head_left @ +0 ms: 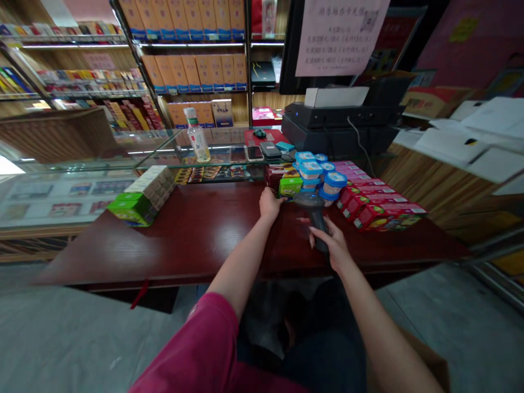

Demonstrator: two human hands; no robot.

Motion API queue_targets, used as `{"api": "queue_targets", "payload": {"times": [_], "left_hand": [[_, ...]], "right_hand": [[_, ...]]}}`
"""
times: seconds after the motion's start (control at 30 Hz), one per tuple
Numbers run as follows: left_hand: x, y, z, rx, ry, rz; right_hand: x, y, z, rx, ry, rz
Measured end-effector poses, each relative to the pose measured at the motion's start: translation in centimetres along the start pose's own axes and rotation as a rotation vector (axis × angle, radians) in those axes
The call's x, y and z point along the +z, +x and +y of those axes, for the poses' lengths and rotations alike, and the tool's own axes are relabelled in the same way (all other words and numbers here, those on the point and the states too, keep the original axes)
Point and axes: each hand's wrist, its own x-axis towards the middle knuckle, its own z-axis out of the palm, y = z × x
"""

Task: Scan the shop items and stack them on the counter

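My right hand (332,244) is wrapped round the handle of a dark barcode scanner (311,209), whose head points toward the goods at the back of the dark red table (204,234). My left hand (270,204) reaches forward with its fingers closed on a small green box (290,186). Just behind stand several blue-lidded cups (323,177) and rows of red packs (374,204).
A stack of green and beige cartons (141,197) lies at the table's left. Behind it, a glass counter (123,158) carries a bottle (196,135), phones (254,153) and a black printer (339,123). Shelves of boxes (192,49) fill the back wall. A wooden counter (450,180) runs along the right.
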Motion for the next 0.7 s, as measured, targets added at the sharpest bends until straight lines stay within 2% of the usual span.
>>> {"api": "queue_targets", "payload": {"times": [0.07,0.13,0.23,0.3,0.4,0.47,0.53,0.6,0.7], "left_hand": [[-2.3,-0.2,-1.0,0.079,-0.004,-0.036],[-5.9,-0.9,-2.7,0.201,0.019,-0.055],[-13.1,-2.8,-5.9,0.353,0.136,-0.014],[-18.1,-4.4,-7.8,0.377,0.234,0.114],[-24.5,-6.5,-10.1,0.336,0.350,0.448],[-27.9,-7.3,-11.4,0.279,0.405,0.683],[-30.6,-7.7,-12.7,0.200,0.436,0.859],[-32.7,-7.4,-14.0,0.112,0.429,0.945],[-34.6,-6.4,-16.0,-0.011,0.305,0.947]], "right_hand": [[0.0,0.0,-0.6,0.028,-0.003,-0.066],[0.6,0.2,-1.3,0.072,0.004,-0.150],[3.3,0.9,-1.9,0.114,0.054,-0.260],[6.3,1.4,-2.0,0.133,0.094,-0.346],[11.5,1.9,-1.6,0.154,0.148,-0.493],[14.2,2.0,-1.1,0.158,0.177,-0.571],[16.0,1.8,-0.6,0.172,0.186,-0.627],[16.6,1.6,-0.3,0.192,0.178,-0.652],[16.3,1.2,-0.1,0.195,0.170,-0.633]]}}
